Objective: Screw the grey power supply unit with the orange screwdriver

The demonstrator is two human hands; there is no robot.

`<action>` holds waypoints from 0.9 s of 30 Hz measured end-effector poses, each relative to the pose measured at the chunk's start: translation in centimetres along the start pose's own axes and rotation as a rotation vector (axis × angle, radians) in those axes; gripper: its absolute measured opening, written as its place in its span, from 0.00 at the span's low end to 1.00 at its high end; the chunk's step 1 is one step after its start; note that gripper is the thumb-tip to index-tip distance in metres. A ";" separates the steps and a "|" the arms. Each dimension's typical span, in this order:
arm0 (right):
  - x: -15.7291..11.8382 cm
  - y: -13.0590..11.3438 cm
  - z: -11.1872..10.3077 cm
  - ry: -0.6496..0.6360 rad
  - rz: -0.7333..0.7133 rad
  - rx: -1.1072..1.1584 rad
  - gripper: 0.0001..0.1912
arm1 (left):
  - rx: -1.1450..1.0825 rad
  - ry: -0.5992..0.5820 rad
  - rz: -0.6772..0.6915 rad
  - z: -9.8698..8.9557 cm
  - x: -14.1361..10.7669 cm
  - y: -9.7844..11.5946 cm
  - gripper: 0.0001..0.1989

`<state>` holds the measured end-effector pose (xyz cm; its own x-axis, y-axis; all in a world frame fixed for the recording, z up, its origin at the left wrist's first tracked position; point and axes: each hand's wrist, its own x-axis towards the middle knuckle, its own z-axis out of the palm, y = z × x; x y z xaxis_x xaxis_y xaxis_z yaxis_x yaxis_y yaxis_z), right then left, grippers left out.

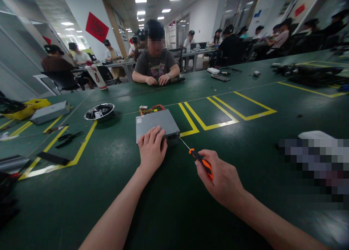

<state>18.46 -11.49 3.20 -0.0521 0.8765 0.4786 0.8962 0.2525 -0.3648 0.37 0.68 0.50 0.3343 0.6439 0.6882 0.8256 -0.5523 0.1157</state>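
A flat grey metal box (pixel 156 122) lies on the green table, with a bundle of coloured wires (pixel 154 109) at its far edge. My left hand (pixel 152 147) rests on the box's near side, fingers spread over the top. An orange and black screwdriver (pixel 200 158) is held in my right hand (pixel 220 175). Its thin shaft points up and left, and the tip is at the box's near right corner. Whether the tip sits in a screw is too small to tell.
A metal bowl (pixel 99 112) with small parts stands left of the box. Yellow tape (pixel 223 124) marks areas on the table (pixel 169 206). Black tools and a grey box (pixel 50 112) lie at the left. Across the table sits a person (pixel 155 62).
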 end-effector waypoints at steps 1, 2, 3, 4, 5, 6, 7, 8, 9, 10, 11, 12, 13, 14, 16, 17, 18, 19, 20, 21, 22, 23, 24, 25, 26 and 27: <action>-0.1 -0.1 0.1 0.001 -0.028 -0.021 0.13 | 0.000 0.001 0.002 0.0 0.0 0.0 0.15; -0.2 -0.1 0.2 0.001 -0.076 -0.050 0.11 | 0.001 0.001 0.004 0.0 0.0 0.0 0.15; -0.3 -0.2 0.2 0.000 -0.135 -0.084 0.10 | 0.003 0.001 0.006 0.0 0.0 0.0 0.15; -0.3 -0.2 0.3 -0.001 -0.192 -0.119 0.09 | 0.007 -0.002 0.008 0.0 0.0 0.0 0.15; -0.4 -0.2 0.4 -0.005 -0.240 -0.149 0.10 | 0.011 -0.006 0.008 -0.1 0.0 0.0 0.15; -0.5 -0.3 0.6 -0.009 -0.275 -0.169 0.11 | 0.015 -0.009 0.008 -0.1 0.0 0.0 0.14; -0.5 -0.3 0.7 -0.015 -0.295 -0.176 0.12 | 0.018 -0.010 0.009 -0.1 0.0 0.0 0.15; -0.5 -0.2 0.8 -0.022 -0.299 -0.170 0.13 | 0.019 -0.010 0.010 -0.2 0.0 0.0 0.15; -0.5 -0.2 0.9 -0.024 -0.292 -0.152 0.12 | 0.018 -0.011 0.012 -0.2 0.0 0.0 0.15; -0.5 -0.1 0.9 -0.025 -0.280 -0.130 0.11 | 0.016 -0.012 0.014 -0.2 0.0 0.0 0.15; -0.5 0.0 1.0 -0.025 -0.264 -0.108 0.12 | 0.013 -0.014 0.016 -0.2 -0.1 0.0 0.16; -0.4 0.2 1.0 -0.020 -0.244 -0.090 0.15 | 0.011 -0.017 0.017 -0.2 -0.1 0.0 0.16; -0.4 0.3 0.9 -0.013 -0.222 -0.083 0.18 | 0.010 -0.016 0.019 -0.2 -0.1 0.0 0.17; -0.3 0.3 0.9 -0.007 -0.204 -0.085 0.20 | 0.010 -0.015 0.020 -0.2 -0.1 -0.1 0.17; 0.0 0.4 0.5 0.007 -0.202 -0.123 0.17 | 0.009 -0.012 0.025 -0.1 -0.2 -0.1 0.17; 0.2 0.3 0.2 0.008 -0.231 -0.156 0.15 | 0.010 -0.012 0.027 -0.1 -0.2 -0.1 0.17; 0.5 0.1 -0.1 -0.008 -0.273 -0.197 0.12 | 0.011 -0.014 0.029 -0.1 -0.2 -0.1 0.17; 0.8 -0.1 -0.4 -0.039 -0.325 -0.242 0.09 | 0.012 -0.017 0.029 -0.1 -0.2 -0.1 0.17; 1.2 -0.3 -0.8 -0.089 -0.385 -0.289 0.07 | 0.014 -0.020 0.028 -0.2 -0.2 -0.2 0.17; 1.6 -0.6 -1.2 -0.164 -0.406 -0.330 0.06 | 0.015 -0.023 0.027 -0.2 -0.2 -0.2 0.17; 1.9 -0.9 -1.6 -0.227 -0.428 -0.364 0.07 | 0.016 -0.026 0.027 -0.2 -0.2 -0.2 0.17; 2.2 -1.1 -1.8 -0.259 -0.433 -0.401 0.09 | 0.016 -0.028 0.028 -0.2 -0.2 -0.2 0.18; 2.4 -1.4 -2.0 -0.288 -0.440 -0.427 0.10 | 0.017 -0.029 0.031 -0.2 -0.2 -0.2 0.18; 2.6 -1.5 -2.1 -0.313 -0.454 -0.428 0.12 | 0.019 -0.028 0.034 -0.2 -0.2 -0.2 0.18; 2.6 -1.6 -2.1 -0.324 -0.457 -0.421 0.12 | 0.021 -0.028 0.038 -0.2 -0.2 -0.2 0.18; 2.6 -1.6 -2.1 -0.328 -0.452 -0.402 0.11 | 0.024 -0.025 0.041 -0.2 -0.2 -0.2 0.18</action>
<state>17.80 -10.43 6.69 -0.5330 0.8158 0.2243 0.8458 0.5062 0.1687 0.02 0.57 0.45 0.3789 0.6344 0.6738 0.8215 -0.5658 0.0708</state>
